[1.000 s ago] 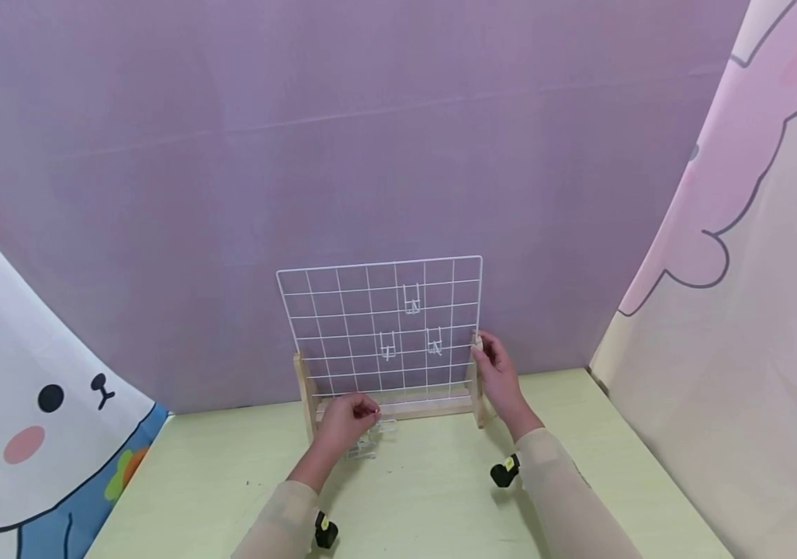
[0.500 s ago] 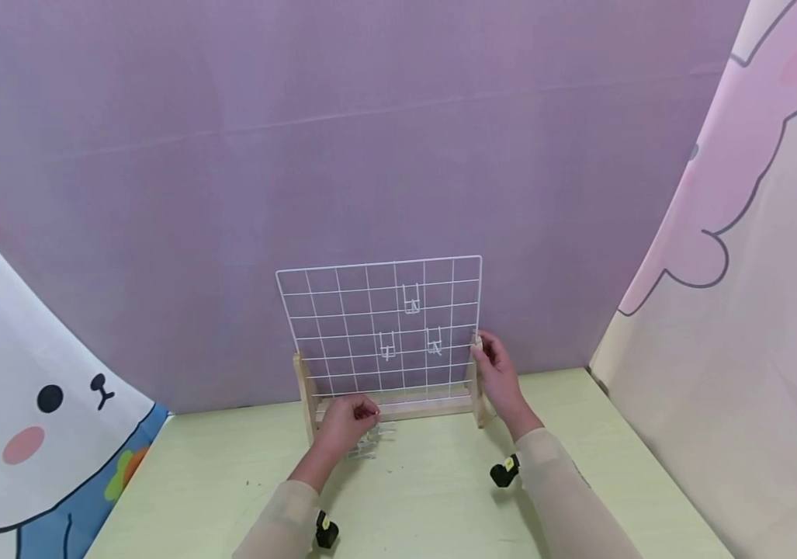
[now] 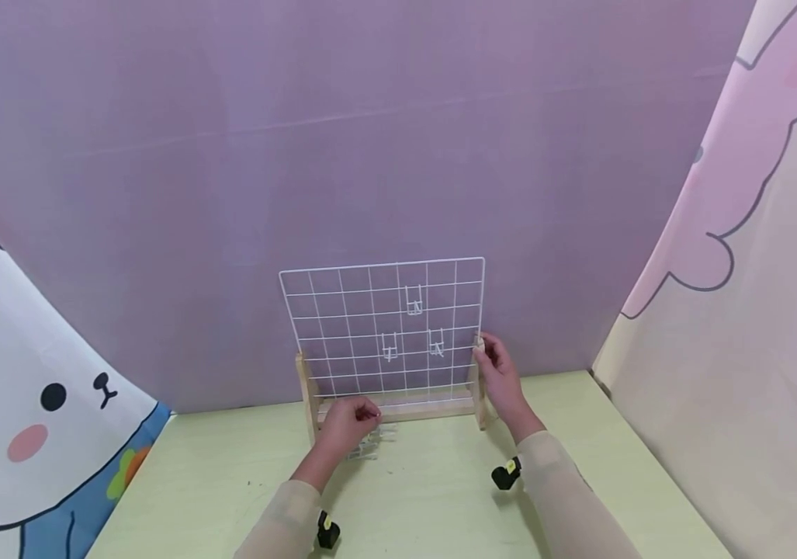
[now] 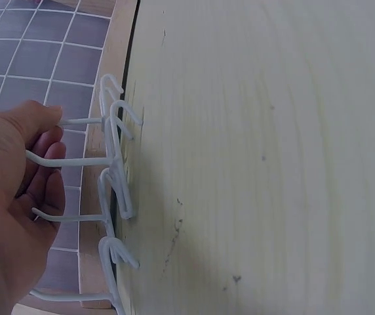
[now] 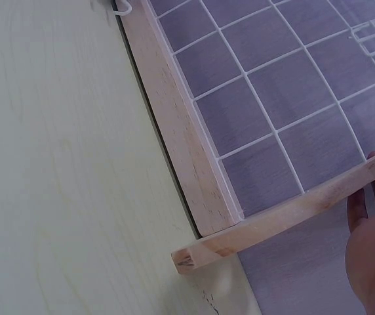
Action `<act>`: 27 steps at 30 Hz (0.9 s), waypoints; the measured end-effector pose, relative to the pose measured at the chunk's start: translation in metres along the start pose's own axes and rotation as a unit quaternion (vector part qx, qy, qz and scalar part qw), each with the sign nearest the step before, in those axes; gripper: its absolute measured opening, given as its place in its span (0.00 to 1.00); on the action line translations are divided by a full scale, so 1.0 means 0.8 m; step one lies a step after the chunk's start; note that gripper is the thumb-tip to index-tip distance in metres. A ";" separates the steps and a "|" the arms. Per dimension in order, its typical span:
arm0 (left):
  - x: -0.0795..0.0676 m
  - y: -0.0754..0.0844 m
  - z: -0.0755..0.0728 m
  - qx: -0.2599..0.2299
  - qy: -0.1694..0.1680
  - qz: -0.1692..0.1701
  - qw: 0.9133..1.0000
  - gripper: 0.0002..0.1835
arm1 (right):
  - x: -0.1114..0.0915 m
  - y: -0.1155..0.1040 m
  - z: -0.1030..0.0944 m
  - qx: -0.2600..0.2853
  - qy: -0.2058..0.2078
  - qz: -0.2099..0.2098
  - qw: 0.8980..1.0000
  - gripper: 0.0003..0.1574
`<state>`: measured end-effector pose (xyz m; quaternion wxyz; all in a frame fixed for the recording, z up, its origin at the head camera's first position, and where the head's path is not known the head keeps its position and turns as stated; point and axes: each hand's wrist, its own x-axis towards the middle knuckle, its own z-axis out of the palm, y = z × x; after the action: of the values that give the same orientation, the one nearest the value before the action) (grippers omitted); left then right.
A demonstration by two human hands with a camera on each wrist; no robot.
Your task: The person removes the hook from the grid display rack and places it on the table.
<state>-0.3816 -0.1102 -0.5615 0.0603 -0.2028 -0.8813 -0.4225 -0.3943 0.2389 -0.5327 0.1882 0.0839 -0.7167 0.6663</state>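
Note:
A white wire grid panel (image 3: 359, 327) stands upright in a wooden stand (image 3: 426, 407) on the table, with hooks (image 3: 415, 301) hung on its squares. At the stand's lower left, my left hand (image 3: 344, 423) pinches the prong of a white wire hook (image 4: 82, 121) between thumb and fingers. More white hooks (image 4: 112, 256) lie on the table beside that hand, partly overlapping. My right hand (image 3: 503, 380) grips the stand's right wooden upright (image 5: 286, 213), fingers behind it and partly hidden.
The pale yellow-green table (image 3: 426, 497) extends in front and to both sides. A purple cloth (image 3: 370, 155) hangs close behind the grid. Printed cloths (image 3: 21, 388) close off the left and right sides.

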 end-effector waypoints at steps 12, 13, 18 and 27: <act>0.000 -0.001 0.003 -0.003 0.004 -0.006 1.000 0.06 | -0.002 -0.005 0.000 0.015 -0.002 0.001 1.000 0.28; 0.000 -0.001 0.003 -0.004 0.004 -0.006 1.000 0.06 | -0.002 -0.005 0.000 0.017 -0.002 0.001 1.000 0.28; -0.001 0.000 0.002 -0.010 0.002 -0.015 1.000 0.05 | -0.001 -0.004 0.000 0.014 0.000 0.003 1.000 0.28; -0.002 0.003 0.000 -0.010 -0.006 -0.028 1.000 0.06 | -0.003 -0.005 0.000 0.012 -0.001 -0.003 1.000 0.27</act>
<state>-0.3793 -0.1092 -0.5601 0.0412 -0.1810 -0.8829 -0.4313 -0.3909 0.2382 -0.5299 0.1883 0.0891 -0.7084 0.6744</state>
